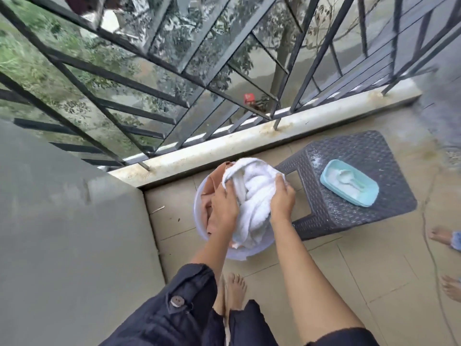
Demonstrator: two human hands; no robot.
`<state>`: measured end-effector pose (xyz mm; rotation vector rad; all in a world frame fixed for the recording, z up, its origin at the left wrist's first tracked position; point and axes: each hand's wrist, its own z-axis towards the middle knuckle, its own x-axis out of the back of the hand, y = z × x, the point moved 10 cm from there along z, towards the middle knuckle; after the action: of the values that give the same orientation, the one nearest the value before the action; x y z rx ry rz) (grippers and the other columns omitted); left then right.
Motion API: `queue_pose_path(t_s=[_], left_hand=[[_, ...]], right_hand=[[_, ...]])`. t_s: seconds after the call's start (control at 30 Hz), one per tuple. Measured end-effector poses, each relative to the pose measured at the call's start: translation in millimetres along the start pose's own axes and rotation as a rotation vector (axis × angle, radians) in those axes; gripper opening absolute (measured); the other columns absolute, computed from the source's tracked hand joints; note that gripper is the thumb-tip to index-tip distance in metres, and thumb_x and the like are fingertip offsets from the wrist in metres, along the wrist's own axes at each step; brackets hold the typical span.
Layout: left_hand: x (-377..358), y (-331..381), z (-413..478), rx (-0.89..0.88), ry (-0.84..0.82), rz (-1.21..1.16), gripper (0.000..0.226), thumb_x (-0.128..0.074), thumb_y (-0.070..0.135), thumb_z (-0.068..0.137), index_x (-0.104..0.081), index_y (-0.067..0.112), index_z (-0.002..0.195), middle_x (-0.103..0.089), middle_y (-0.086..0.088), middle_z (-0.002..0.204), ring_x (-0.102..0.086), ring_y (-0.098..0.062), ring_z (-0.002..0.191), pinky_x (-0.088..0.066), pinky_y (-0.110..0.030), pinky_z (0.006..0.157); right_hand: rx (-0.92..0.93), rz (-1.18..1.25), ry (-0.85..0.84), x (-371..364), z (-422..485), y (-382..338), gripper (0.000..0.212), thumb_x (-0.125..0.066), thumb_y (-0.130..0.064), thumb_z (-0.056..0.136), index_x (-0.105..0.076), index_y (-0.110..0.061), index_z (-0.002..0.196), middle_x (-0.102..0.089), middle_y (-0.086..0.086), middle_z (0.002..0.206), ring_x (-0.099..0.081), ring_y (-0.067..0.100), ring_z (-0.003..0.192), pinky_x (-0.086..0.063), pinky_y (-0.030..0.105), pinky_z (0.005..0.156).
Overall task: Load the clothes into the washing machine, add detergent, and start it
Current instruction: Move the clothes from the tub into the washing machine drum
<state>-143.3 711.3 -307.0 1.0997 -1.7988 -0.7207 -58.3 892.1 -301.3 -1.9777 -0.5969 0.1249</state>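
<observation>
Basin: pale, round, on the tiled floor directly under both hands, against the foot of the balcony curb. Heaped full of laundry.

White towel: bulky, twisted, on top of the heap, between the two hands and spilling toward the near rim.

Pinkish-brown cloth: beneath and beside the towel, on the far side of the left hand, pressed against the basin wall.

Left hand: palm down, fingers curled into the towel's edge, gripping it; fingertips are buried in fabric.

Right hand: palm down on the opposite side of the towel, fingers closed around a fold.

Stool: dark woven-pattern plastic, just beside the right hand, its corner close to the basin rim.

Tray: light blue, rectangular, on the stool top beyond the right hand; holds what looks like white powder with a scoop, though the contents are soft in this view.

Railing: dark metal bars, past the hands, above the curb.

Grey wall: to the left of the left hand.

Bare foot: on the tiles, below the forearms.
</observation>
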Motion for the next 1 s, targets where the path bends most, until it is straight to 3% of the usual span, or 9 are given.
queue_pose_path(t_s=[0.1, 0.23, 0.33, 0.4, 0.57, 0.63, 0.73, 0.87, 1.0], left_hand=[[38.9, 44.0, -19.8, 0.03, 0.092, -0.056, 0.056, -0.029, 0.055, 0.094, -0.061, 0.012, 0.109, -0.065, -0.01, 0.111, -0.059, -0.028, 0.109, -0.045, -0.043, 0.098], [92.0, 99.5, -48.6, 0.026, 0.187, -0.106, 0.048, -0.035, 0.039, 0.1, -0.061, -0.001, 0.108, -0.065, -0.018, 0.107, -0.058, -0.032, 0.105, -0.043, -0.037, 0.088], [132.9, 129.3, -70.3, 0.032, 0.265, -0.102, 0.052, -0.035, 0.04, 0.1, -0.061, -0.004, 0.096, -0.065, -0.022, 0.103, -0.057, -0.035, 0.101, -0.04, -0.037, 0.085], [161.4, 148.4, -82.5, 0.012, 0.306, -0.1, 0.053, -0.034, 0.04, 0.101, -0.059, -0.006, 0.09, -0.064, -0.024, 0.101, -0.057, -0.036, 0.099, -0.04, -0.038, 0.083], [237.3, 179.6, -105.5, -0.016, 0.397, -0.138, 0.054, -0.035, 0.04, 0.1, -0.055, -0.002, 0.075, -0.06, -0.022, 0.085, -0.058, -0.038, 0.092, -0.039, -0.039, 0.071], [273.7, 186.2, -112.4, -0.017, 0.435, -0.177, 0.051, -0.037, 0.04, 0.1, -0.049, 0.003, 0.067, -0.055, -0.016, 0.077, -0.058, -0.037, 0.09, -0.036, -0.037, 0.068], [328.3, 189.3, -116.4, -0.037, 0.475, -0.212, 0.055, -0.037, 0.041, 0.1, -0.06, -0.008, 0.088, -0.063, -0.025, 0.096, -0.059, -0.037, 0.097, -0.039, -0.037, 0.073], [415.5, 184.3, -122.1, -0.03, 0.509, -0.201, 0.058, -0.035, 0.043, 0.1, -0.061, -0.007, 0.111, -0.061, -0.025, 0.117, -0.057, -0.037, 0.111, -0.043, -0.037, 0.086], [507.6, 168.8, -127.4, -0.06, 0.564, -0.224, 0.059, -0.035, 0.042, 0.1, -0.059, -0.01, 0.114, -0.06, -0.027, 0.119, -0.054, -0.039, 0.114, -0.041, -0.04, 0.096]], right_hand=[[-0.02, 0.034, -0.068, -8.5, -33.7, -51.7, 0.027, -0.05, -0.025, 0.095, -0.062, -0.003, 0.083, -0.054, 0.004, 0.078, -0.048, 0.016, 0.085, -0.039, 0.019, 0.058], [-0.039, 0.033, -0.192, -27.0, -76.4, -113.1, 0.026, -0.053, -0.027, 0.093, -0.067, -0.004, 0.093, -0.059, 0.003, 0.089, -0.053, 0.019, 0.092, -0.037, 0.024, 0.063], [-0.056, 0.063, -0.292, -47.0, -107.2, -144.5, 0.023, -0.059, -0.027, 0.089, -0.064, -0.014, 0.071, -0.066, 0.006, 0.089, -0.061, 0.023, 0.092, -0.048, 0.031, 0.078], [-0.055, 0.033, -0.343, -58.5, -129.3, -163.2, 0.025, -0.061, -0.027, 0.087, -0.063, -0.012, 0.068, -0.065, 0.01, 0.088, -0.061, 0.023, 0.086, -0.048, 0.033, 0.078], [-0.043, 0.017, -0.486, -99.7, -188.7, -207.8, 0.02, -0.061, -0.027, 0.087, -0.064, -0.007, 0.087, -0.064, 0.01, 0.094, -0.06, 0.021, 0.085, -0.046, 0.028, 0.074], [-0.039, 0.007, -0.531, -121.1, -215.3, -219.6, 0.021, -0.063, -0.028, 0.085, -0.063, -0.007, 0.082, -0.065, 0.011, 0.097, -0.062, 0.022, 0.087, -0.047, 0.031, 0.076], [-0.029, 0.003, -0.6, -161.2, -257.0, -229.7, 0.025, -0.068, -0.031, 0.078, -0.065, -0.006, 0.081, -0.069, 0.012, 0.098, -0.065, 0.025, 0.091, -0.051, 0.035, 0.08], [-0.062, 0.047, -0.724, -223.8, -329.9, -227.5, 0.048, -0.072, -0.041, 0.045, -0.065, -0.009, 0.08, -0.07, 0.014, 0.104, -0.068, 0.028, 0.093, -0.053, 0.041, 0.088], [-0.032, 0.102, -0.854, -286.8, -413.4, -225.5, 0.029, -0.069, -0.03, 0.061, -0.065, -0.008, 0.079, -0.066, 0.017, 0.103, -0.064, 0.034, 0.099, -0.05, 0.042, 0.089]])
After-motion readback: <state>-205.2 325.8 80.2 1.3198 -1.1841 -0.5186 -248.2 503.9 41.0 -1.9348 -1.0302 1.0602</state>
